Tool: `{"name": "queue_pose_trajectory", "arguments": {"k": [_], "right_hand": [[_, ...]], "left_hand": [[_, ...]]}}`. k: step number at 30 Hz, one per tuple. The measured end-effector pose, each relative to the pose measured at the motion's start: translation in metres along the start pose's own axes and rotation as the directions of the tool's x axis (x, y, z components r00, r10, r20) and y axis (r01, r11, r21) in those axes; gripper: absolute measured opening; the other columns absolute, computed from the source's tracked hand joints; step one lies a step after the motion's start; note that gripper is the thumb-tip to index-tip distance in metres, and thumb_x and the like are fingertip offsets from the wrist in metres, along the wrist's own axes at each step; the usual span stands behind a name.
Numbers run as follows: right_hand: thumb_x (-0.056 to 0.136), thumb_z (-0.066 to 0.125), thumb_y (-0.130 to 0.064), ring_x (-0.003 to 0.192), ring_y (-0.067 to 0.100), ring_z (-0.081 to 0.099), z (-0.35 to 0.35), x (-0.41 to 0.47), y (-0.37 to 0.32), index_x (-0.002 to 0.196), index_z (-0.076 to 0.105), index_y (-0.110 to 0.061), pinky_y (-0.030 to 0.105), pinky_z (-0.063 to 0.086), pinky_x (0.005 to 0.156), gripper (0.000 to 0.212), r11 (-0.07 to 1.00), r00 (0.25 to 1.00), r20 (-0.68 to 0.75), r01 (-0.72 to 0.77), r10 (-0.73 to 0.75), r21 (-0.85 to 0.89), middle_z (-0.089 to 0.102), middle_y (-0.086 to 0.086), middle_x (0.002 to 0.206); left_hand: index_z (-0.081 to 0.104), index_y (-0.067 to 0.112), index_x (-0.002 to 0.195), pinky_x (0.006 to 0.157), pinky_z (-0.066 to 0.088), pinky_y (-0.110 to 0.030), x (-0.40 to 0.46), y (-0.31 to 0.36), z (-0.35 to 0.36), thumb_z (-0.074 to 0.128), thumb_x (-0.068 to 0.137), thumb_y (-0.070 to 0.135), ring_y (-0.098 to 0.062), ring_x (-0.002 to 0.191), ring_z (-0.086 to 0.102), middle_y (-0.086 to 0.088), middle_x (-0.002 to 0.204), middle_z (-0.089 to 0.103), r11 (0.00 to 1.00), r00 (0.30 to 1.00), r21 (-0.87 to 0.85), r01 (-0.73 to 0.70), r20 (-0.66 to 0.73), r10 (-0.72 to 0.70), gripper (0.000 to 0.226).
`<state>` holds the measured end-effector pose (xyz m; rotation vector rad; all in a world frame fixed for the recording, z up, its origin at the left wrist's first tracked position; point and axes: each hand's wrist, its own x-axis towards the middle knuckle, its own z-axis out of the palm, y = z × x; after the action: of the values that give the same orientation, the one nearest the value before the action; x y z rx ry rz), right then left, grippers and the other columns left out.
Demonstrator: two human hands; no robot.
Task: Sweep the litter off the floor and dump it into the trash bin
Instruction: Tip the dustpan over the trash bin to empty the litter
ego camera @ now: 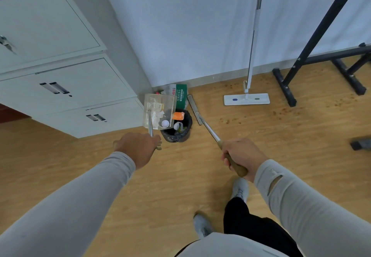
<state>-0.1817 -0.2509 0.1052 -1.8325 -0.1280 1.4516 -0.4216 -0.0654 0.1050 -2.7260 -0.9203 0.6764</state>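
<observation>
My left hand (138, 146) grips the metal handle of a clear plastic dustpan (155, 106), which hangs tilted over the left rim of a small black trash bin (180, 135). White scraps and a round white lid lie in the pan. An orange wrapper (177, 116) and white litter show in the bin's mouth. My right hand (241, 156) grips the wooden end of a broom handle. The broom head (194, 109) rests on the floor just right of the bin.
A green-and-white carton (179, 94) lies against the wall behind the bin. Grey filing cabinet (66, 88) stands at left. A white flat mop (247, 98) leans on the wall, a black metal stand (313, 55) at right. My feet (240, 189) are below.
</observation>
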Motion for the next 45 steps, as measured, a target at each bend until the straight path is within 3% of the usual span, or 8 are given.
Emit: {"name": "queue_pose_trajectory", "arguments": {"k": [6,13,21,25,29,34,41,45], "right_hand": [[0.088,0.052,-0.004,0.055,0.023,0.051,0.000,-0.005,0.001,0.093,0.066,-0.002,0.030,0.040,0.049,0.014,1.000,1.000,-0.003,0.012,-0.012,0.005,0.058,0.016,0.073],[0.087,0.053,-0.003,0.053,0.022,0.052,0.001,-0.009,0.004,0.090,0.065,-0.002,0.029,0.041,0.048,0.013,1.000,0.999,-0.015,0.029,-0.029,0.010,0.060,0.016,0.072],[0.087,0.052,-0.003,0.054,0.022,0.052,0.002,-0.011,0.011,0.091,0.067,0.000,0.026,0.041,0.045,0.016,0.999,1.000,-0.013,0.029,-0.028,0.042,0.058,0.016,0.073],[0.086,0.052,-0.003,0.052,0.021,0.052,0.002,-0.012,0.013,0.094,0.068,0.001,0.026,0.040,0.045,0.018,0.998,1.000,-0.019,0.017,-0.015,0.062,0.058,0.015,0.072],[0.088,0.052,-0.002,0.051,0.020,0.051,0.001,-0.013,0.015,0.100,0.068,0.004,0.024,0.040,0.043,0.021,0.996,1.000,-0.013,0.001,0.001,0.091,0.057,0.016,0.076],[0.086,0.053,-0.005,0.053,0.022,0.053,-0.001,-0.012,0.021,0.100,0.069,0.005,0.028,0.040,0.048,0.024,0.997,1.000,-0.024,0.002,0.000,0.076,0.059,0.015,0.073],[0.085,0.053,-0.005,0.051,0.020,0.054,0.000,-0.010,0.028,0.109,0.069,0.008,0.026,0.042,0.046,0.032,0.996,0.999,-0.037,-0.014,0.018,0.086,0.060,0.014,0.074],[0.082,0.055,-0.006,0.055,0.022,0.055,-0.001,-0.008,0.032,0.107,0.069,0.007,0.028,0.043,0.048,0.032,0.996,0.999,-0.035,-0.028,0.031,0.084,0.062,0.014,0.072]], "left_hand": [[0.048,0.029,0.131,0.057,0.044,-0.035,-0.010,0.004,-0.010,0.044,0.101,0.026,-0.029,0.077,0.068,0.000,0.096,0.068,0.996,1.000,0.083,-0.014,0.000,0.014,0.031],[0.047,0.035,0.121,0.066,0.054,-0.040,-0.016,0.006,-0.001,0.049,0.096,0.023,-0.029,0.076,0.065,0.002,0.095,0.068,1.000,1.000,0.022,-0.013,0.006,0.013,0.027],[0.048,0.027,0.131,0.070,0.045,-0.036,-0.022,0.023,0.000,0.048,0.093,0.008,-0.032,0.087,0.067,-0.004,0.108,0.068,0.980,0.989,0.143,-0.135,0.073,0.126,0.042],[0.049,0.025,0.124,0.077,0.054,-0.046,-0.019,0.032,0.000,0.046,0.093,0.007,-0.032,0.082,0.065,-0.004,0.099,0.068,0.968,0.983,0.184,-0.171,0.094,0.156,0.035],[0.049,0.025,0.127,0.075,0.051,-0.039,-0.018,0.039,-0.003,0.047,0.095,0.007,-0.030,0.087,0.066,-0.004,0.104,0.069,0.947,0.976,0.240,-0.215,0.100,0.196,0.036],[0.048,0.027,0.123,0.077,0.055,-0.046,-0.021,0.037,0.000,0.048,0.095,0.012,-0.031,0.082,0.064,-0.003,0.100,0.068,0.966,0.981,0.185,-0.179,0.106,0.162,0.032],[0.050,0.026,0.124,0.075,0.052,-0.039,-0.022,0.046,-0.010,0.050,0.096,0.013,-0.030,0.084,0.067,-0.002,0.102,0.070,0.952,0.976,0.223,-0.210,0.105,0.191,0.031],[0.050,0.029,0.122,0.075,0.055,-0.046,-0.023,0.042,-0.012,0.053,0.090,0.009,-0.031,0.079,0.065,-0.001,0.098,0.069,0.972,0.985,0.174,-0.155,0.102,0.139,0.038]]}}
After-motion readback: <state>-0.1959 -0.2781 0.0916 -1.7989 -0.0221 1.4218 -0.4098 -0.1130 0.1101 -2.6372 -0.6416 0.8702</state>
